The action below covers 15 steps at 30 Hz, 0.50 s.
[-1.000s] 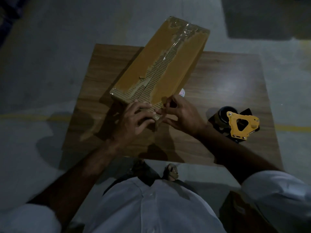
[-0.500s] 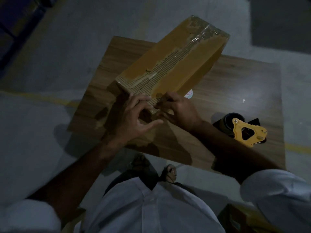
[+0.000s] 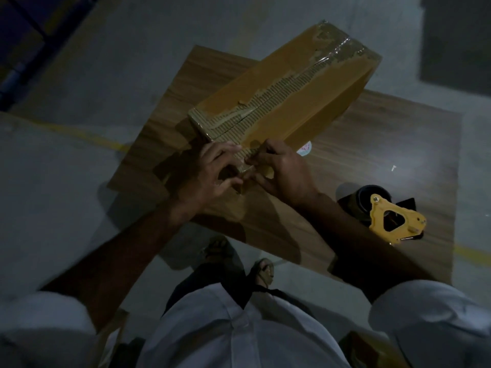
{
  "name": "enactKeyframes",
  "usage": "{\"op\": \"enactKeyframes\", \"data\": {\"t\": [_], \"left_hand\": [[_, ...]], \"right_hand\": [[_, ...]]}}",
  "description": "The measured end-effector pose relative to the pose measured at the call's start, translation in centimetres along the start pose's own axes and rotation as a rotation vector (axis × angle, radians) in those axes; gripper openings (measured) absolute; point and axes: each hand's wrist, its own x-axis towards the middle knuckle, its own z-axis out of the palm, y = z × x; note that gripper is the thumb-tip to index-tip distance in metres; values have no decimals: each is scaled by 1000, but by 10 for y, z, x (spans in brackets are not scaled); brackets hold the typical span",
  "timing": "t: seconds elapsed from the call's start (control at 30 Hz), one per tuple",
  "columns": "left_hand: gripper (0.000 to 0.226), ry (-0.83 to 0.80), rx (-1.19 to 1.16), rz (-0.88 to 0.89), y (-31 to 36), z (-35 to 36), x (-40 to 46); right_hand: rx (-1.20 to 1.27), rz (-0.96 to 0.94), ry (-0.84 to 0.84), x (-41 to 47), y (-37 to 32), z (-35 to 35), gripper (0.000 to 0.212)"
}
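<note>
Peeling old tape off the near end of a carton is the step in hand, judging from where my fingers sit. Wooden desk (image 3: 385, 144) carries everything. Long cardboard box (image 3: 305, 83) lies flat on it, diagonal, with its far end past the desk's back edge and its near end right at my hands. The top seam is ragged: the paper skin is torn away along it, corrugation shows, and some glossy tape remains at the far end.

Yellow tape dispenser (image 3: 390, 216) with a dark roll sits on the desk to my right, well apart from the box, untouched.

Left hand (image 3: 210, 176) is curled round the near corner of the box, fingertips on the top face and thumb underneath, steadying it. Right hand (image 3: 284, 171) is narrow, with fingers bent in at the same end, pinching at what looks like a loose tape strip (image 3: 245, 166) between the two hands. The light is dim, so I cannot tell for sure how much strip is caught.

Small round sticker (image 3: 304, 150) lies on the desk just beside the box, near my right knuckles.

Next move, I judge: keep the left hand braced on the corner, get a firmer pinch with the right and pull the strip low along the seam, slowly, so it doesn't tear more liner. The dispenser comes after.
</note>
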Motion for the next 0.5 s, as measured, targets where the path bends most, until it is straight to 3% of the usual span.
{"op": "enactKeyframes", "data": {"t": [0.13,0.33,0.5], "left_hand": [[54,-46,109,108,-5,-7,17],[45,-188,70,188,-1,-34,36],[44,-289,75,215,1,-43,53]], "right_hand": [[15,78,48,-2,-1,7,30],[-6,146,68,-6,-16,16,49],[-82,222,172,-5,-27,33,41]]}}
